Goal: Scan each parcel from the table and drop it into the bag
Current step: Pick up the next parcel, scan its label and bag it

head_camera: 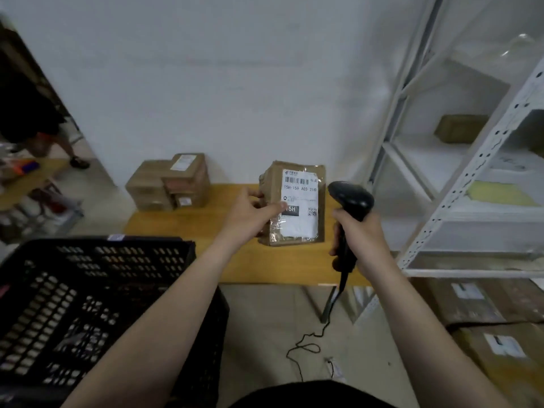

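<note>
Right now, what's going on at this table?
A person is scanning parcels. Their left hand holds a brown parcel upright over the wooden table, label facing them, while the right hand grips a black scanner beside it. A stack of parcels waits at the table's back left, and a black crate stands nearer, on the left.

white wall (206, 83), white metal shelving (471, 168), beige floor (265, 319)

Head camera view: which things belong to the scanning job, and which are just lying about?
Job: parcel in left hand, scanner in right hand, stacked parcels, table.
Lying about: shelf rack, box on shelf, floor boxes, black crate (use unclear).
</note>
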